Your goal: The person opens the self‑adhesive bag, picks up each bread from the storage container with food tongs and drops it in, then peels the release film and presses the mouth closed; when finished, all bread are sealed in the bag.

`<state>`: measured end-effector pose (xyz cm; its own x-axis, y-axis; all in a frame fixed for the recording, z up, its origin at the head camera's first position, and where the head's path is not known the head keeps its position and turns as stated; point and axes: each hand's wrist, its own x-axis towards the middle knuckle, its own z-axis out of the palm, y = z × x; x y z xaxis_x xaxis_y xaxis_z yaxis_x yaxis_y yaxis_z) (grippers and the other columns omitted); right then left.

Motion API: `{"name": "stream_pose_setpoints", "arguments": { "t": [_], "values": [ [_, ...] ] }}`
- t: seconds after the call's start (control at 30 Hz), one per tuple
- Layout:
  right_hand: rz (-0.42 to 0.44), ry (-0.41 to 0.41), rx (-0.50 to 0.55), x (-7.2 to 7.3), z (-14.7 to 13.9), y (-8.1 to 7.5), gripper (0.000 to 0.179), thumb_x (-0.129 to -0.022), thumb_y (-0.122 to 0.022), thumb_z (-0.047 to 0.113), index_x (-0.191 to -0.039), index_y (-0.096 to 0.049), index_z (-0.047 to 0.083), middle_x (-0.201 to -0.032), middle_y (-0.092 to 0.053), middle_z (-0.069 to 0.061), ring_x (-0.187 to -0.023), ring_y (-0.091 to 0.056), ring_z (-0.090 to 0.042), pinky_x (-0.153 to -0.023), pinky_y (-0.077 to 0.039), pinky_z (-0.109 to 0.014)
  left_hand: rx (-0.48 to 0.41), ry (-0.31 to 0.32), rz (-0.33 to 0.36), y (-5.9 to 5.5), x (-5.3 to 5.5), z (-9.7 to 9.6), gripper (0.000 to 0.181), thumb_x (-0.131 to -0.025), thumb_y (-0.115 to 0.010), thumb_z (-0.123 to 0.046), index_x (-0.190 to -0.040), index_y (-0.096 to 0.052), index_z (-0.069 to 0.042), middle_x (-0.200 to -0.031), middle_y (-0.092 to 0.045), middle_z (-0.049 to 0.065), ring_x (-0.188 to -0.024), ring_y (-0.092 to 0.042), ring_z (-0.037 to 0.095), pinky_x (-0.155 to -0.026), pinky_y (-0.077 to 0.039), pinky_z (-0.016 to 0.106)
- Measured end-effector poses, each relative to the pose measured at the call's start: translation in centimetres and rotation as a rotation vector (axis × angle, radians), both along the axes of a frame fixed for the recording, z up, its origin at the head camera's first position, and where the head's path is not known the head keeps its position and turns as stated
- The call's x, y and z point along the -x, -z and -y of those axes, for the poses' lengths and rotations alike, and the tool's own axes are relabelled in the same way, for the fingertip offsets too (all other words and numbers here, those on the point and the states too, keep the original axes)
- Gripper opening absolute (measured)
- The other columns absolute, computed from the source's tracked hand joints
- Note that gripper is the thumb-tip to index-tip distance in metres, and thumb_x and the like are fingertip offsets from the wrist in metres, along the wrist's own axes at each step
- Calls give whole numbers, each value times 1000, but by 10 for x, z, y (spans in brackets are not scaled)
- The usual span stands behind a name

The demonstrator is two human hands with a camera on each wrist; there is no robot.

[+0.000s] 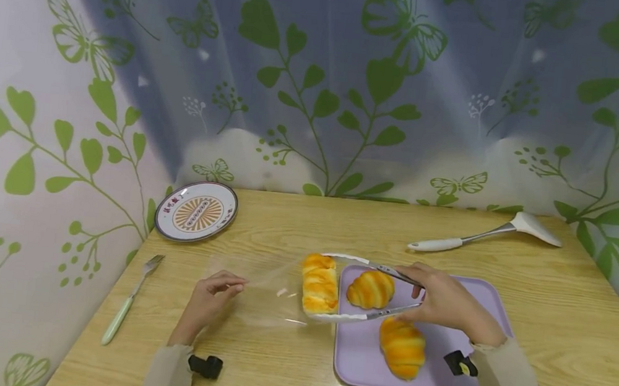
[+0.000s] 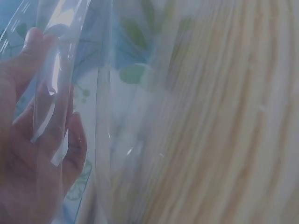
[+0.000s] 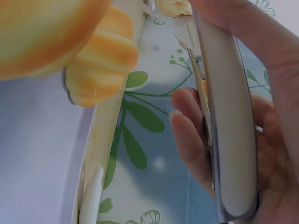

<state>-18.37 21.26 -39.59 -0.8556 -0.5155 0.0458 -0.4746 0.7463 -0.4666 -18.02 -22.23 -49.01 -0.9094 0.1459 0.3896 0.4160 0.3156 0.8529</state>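
Past the lilac rectangular tray's left edge (image 1: 337,348), silver-white tongs (image 1: 379,313) in the right grip (image 1: 441,299) bracket golden oblong bread (image 1: 320,285); left grip (image 1: 211,301) pinches clear film (image 1: 282,291).

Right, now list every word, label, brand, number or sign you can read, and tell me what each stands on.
Nothing reads clearly enough to quote.
Plate, rim: red characters on one side and dark marks opposite, too small to read.
Plate, centre: marks in a slanting band, too small.
Tongs, clear bag: no lettering visible.
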Motion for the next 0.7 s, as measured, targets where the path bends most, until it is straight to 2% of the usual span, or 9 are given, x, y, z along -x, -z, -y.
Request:
{"name": "stream_pose_setpoints", "arguments": {
  "t": [0.13,0.27,0.4,0.5,0.57,0.63,0.7],
  "values": [
    [-29,-27,4,-1,4,2,80,-68,-88,37,-133,-57,2,-93,-61,-4,-65,-45,-3,-55,-40,-19,10,-3,14,-2,-1,-1,14,-90,-64,1,-99,-72,8,-92,-70,18,-89,-60,-8,-80,-49,14],
    [-31,-53,16,-1,12,6,78,-69,-88,35,-134,-57,4,-96,-61,-5,-67,-46,-3,-55,-41,-19,8,-7,36,-3,-2,-4,14,-89,-66,0,-100,-73,6,-93,-71,12,-90,-59,-8,-81,-49,14],
    [-16,-83,22,0,22,9,80,-70,-87,39,-137,-55,7,-114,-63,-14,-68,-48,-1,-59,-42,-21,13,-3,4,-2,-2,-6,14,-86,-68,4,-99,-73,8,-92,-71,10,-90,-59,-8,-79,-50,14],
    [-9,-100,8,1,31,10,81,-71,-86,41,-137,-54,6,-129,-60,-21,-66,-48,-3,-66,-45,-26,29,-12,-29,-2,-2,-8,14,-84,-68,8,-97,-72,10,-90,-70,15,-89,-58,-8,-77,-49,13],
    [-14,-105,-4,2,37,11,81,-70,-86,41,-135,-56,4,-132,-59,-22,-76,-58,-11,-73,-51,-32,54,-25,-28,-8,-5,-11,12,-83,-68,10,-94,-72,11,-89,-68,19,-88,-57,-8,-77,-49,14],
    [-17,-106,-17,1,43,13,79,-69,-87,40,-132,-59,2,-132,-60,-21,-77,-58,-13,-77,-51,-34,70,-33,-19,-17,-10,-14,10,-83,-68,9,-92,-72,11,-88,-67,22,-87,-57,-8,-77,-49,14],
    [-13,-96,-35,1,48,16,77,-67,-87,40,-128,-61,1,-130,-62,-19,-84,-59,-15,-79,-51,-35,91,-48,10,-21,-11,-15,9,-83,-69,8,-91,-73,10,-89,-67,22,-87,-56,-8,-77,-50,16]
  ]
}}
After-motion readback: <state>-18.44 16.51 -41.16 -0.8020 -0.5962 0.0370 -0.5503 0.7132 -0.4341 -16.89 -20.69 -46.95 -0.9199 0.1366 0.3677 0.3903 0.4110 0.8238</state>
